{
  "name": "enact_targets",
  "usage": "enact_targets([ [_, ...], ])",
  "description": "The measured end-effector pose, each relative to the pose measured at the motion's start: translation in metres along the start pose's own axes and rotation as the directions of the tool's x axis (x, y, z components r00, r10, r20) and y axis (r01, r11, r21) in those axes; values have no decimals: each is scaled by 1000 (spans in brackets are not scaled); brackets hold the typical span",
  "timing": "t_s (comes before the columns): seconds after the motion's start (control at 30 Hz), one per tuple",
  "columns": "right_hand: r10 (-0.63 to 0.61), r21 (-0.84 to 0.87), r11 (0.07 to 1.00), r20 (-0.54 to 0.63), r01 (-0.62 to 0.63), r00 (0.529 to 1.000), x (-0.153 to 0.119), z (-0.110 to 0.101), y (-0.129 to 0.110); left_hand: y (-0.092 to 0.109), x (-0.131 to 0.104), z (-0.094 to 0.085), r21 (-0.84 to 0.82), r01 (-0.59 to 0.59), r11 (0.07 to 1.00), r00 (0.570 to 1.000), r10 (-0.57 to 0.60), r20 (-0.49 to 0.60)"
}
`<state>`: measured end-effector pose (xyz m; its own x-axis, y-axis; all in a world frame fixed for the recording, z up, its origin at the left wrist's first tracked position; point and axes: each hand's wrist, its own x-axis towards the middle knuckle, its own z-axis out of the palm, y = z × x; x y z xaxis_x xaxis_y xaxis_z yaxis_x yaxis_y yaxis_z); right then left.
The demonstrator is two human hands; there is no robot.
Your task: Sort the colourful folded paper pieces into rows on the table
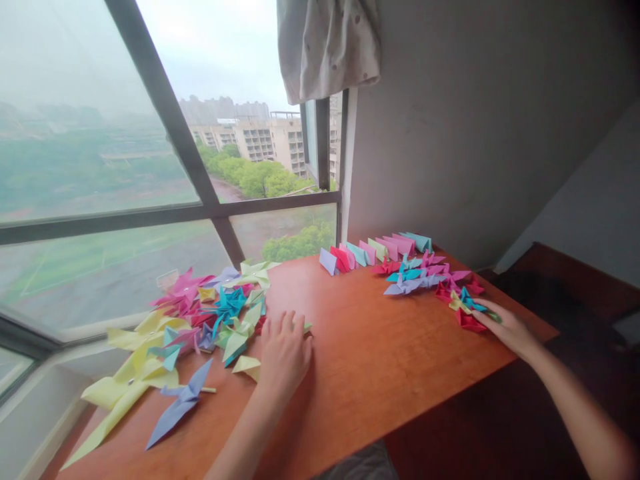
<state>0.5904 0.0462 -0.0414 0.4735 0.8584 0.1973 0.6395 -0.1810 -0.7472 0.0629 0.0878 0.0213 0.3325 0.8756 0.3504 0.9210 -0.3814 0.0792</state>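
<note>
My left hand (pixel 286 350) lies palm down on the table, fingers slightly bent and a little apart. It is beside a pile of folded paper; a pale-green paper tip shows past its fingers, the rest hidden. A purple paper crane (pixel 184 401) and a large yellow paper pinwheel (pixel 131 380) lie left of it. Toward the table's right edge, my right hand (pixel 505 328) closes its fingers on a small green folded paper (pixel 493 316). Right by it are a red folded paper piece (pixel 469 321), a yellow one (pixel 457 303) and a blue one (pixel 473 300).
A row of upright folded papers (pixel 369 252) stands along the back of the wooden table (pixel 360 360). In front of it, several paper cranes (pixel 405 283) lie in rows. A window (pixel 215 213) borders the left and back; a grey wall (pixel 425 133) rises behind.
</note>
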Motion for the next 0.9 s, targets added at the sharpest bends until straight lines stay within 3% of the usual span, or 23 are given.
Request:
enact_targets([
  [0.13,-86,-7,996,26,86,996,-31,29,-23,42,-13,7,-245,-170,954,981,186,45],
  [0.23,-213,30,977,65,212,975,-53,55,-54,79,-23,17,-426,-224,877,945,302,124],
  [0.33,-343,59,939,101,338,934,-70,84,-88,106,-25,28,-494,-181,850,931,310,193],
  [0.43,-415,120,908,136,401,900,-88,117,-121,118,-19,35,-501,-119,857,947,249,201],
  [0.53,-346,188,927,90,325,934,-109,152,-152,118,-14,38,-544,-107,832,962,225,155],
  [0.63,-167,343,930,75,132,983,-129,180,-182,109,-13,37,-616,-95,782,972,205,111],
  [0.7,-53,496,868,104,-5,993,-140,195,-202,101,-13,35,-657,-66,751,983,164,88],
  [0.77,52,673,724,161,-148,986,-147,208,-223,89,-13,31,-679,-48,733,993,110,49],
  [0.9,168,875,321,324,-363,931,-143,231,-274,51,-3,16,-630,-49,775,998,10,-65],
])
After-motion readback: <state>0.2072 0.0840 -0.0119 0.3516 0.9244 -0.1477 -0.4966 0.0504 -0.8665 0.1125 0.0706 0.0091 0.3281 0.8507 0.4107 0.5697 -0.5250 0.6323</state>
